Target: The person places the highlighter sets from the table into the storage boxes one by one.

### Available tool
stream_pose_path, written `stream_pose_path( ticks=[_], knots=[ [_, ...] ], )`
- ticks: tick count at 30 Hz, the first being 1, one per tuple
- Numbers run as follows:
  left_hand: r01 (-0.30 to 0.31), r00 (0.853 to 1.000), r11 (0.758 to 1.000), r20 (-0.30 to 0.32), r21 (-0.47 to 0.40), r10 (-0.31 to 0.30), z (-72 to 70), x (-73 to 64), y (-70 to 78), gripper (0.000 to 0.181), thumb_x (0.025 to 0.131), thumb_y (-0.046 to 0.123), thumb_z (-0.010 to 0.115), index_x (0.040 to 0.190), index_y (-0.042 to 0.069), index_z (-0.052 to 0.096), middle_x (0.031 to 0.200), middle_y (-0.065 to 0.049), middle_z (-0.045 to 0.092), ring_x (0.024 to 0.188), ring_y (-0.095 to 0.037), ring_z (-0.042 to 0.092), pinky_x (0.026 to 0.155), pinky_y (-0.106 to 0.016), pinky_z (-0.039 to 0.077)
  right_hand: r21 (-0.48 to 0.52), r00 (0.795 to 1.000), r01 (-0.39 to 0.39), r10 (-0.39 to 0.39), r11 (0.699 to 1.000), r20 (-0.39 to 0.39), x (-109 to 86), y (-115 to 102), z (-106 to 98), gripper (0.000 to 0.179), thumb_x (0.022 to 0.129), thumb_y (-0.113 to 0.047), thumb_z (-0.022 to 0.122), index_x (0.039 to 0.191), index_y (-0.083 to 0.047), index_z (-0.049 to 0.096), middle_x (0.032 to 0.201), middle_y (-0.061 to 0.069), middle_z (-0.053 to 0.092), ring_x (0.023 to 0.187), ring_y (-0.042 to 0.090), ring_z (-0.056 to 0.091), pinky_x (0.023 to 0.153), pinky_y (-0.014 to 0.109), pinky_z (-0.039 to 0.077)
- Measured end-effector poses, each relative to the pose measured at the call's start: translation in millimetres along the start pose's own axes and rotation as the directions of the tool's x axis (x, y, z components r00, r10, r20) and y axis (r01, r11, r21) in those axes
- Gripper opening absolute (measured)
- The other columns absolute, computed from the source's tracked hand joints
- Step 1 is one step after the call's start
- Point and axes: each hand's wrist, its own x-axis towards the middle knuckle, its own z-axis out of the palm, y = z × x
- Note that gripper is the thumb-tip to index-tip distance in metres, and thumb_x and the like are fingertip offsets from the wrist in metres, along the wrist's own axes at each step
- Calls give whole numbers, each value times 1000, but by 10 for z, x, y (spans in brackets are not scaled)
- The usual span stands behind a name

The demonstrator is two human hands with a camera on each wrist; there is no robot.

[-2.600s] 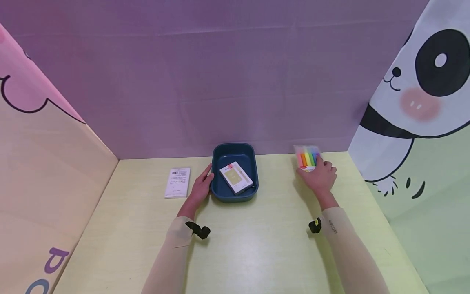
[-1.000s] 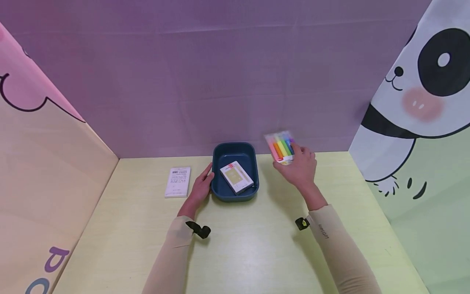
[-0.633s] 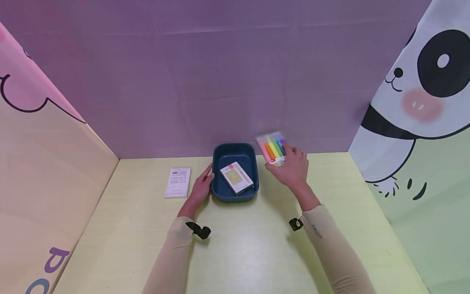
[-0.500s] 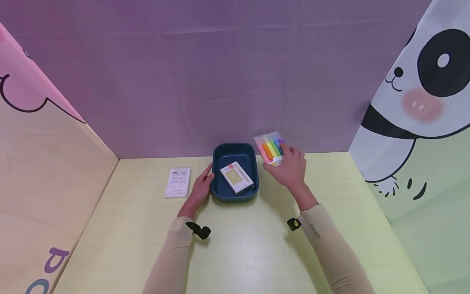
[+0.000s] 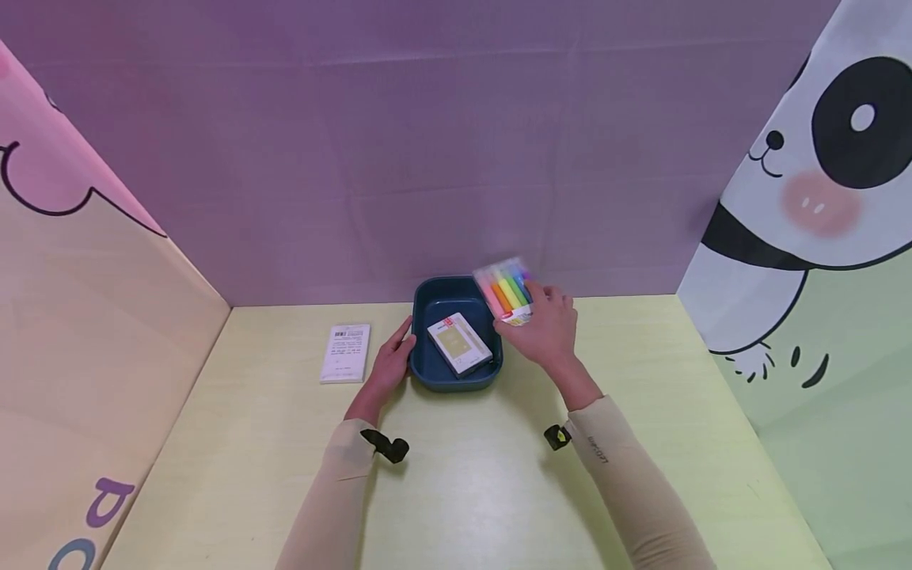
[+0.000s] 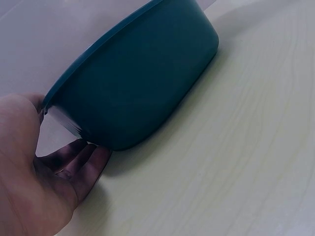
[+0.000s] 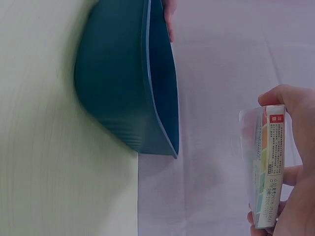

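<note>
a pale table (image 5: 456, 491) fills the lower frame, a blue tub (image 5: 454, 385) at centre. the left hand (image 5: 391, 360), fingers loosely extended, touches the tub; the right hand (image 5: 545, 326) pinches a marker pack (image 5: 506, 290) (raised, near the tub). a box (image 5: 459, 344) lies inside, a pad (image 5: 345, 354) left of centre.

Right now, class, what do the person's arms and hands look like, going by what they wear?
The left sleeve and right sleeve are long and beige; the right one bears small dark lettering. A black device sits at the left cuff, another, marked yellow, at the right. The fingers are gloveless.
</note>
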Motion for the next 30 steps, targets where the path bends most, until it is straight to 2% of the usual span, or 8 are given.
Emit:
stream_pose_path(
  ticks=[4,8,13,19,30],
  knots=[
    [-24,1000,1000,-17,12,24,10,24,-52,48,104,34,44,151,38,33,148,-9,40,81,-22,54,65,-26,44,-1,1000,14,-14,1000,4,-16,-53,14,85,72,-53,73,142,-15,46,128,18,47,113,33,40,91,50,38],
    [-44,999,999,-20,12,44,13,28,-64,48,105,33,44,152,35,33,147,-10,42,81,-22,54,64,-26,44,1,1000,24,-24,1000,6,-32,-99,27,85,72,-53,73,143,-15,45,129,17,47,113,33,39,91,49,39],
    [-45,999,999,-24,3,45,16,24,-64,48,105,32,44,151,36,34,146,-10,43,83,-23,56,64,-26,45,5,999,40,-40,999,10,-44,-139,52,85,72,-54,72,143,-15,45,129,17,47,113,32,39,90,49,40],
    [-51,998,999,-21,-12,51,15,27,-74,48,105,31,44,152,34,34,141,-15,47,76,-19,55,61,-25,45,-2,998,49,-49,999,29,-49,-194,94,85,73,-57,70,142,-15,46,128,17,47,111,32,40,89,48,39],
    [-55,998,998,-23,-4,55,18,31,-69,48,104,33,45,151,34,35,143,-13,45,78,-21,54,62,-25,43,-9,995,60,-59,998,78,-57,-311,143,88,73,-60,71,144,-15,44,131,15,46,113,31,39,89,47,40]
  ],
)
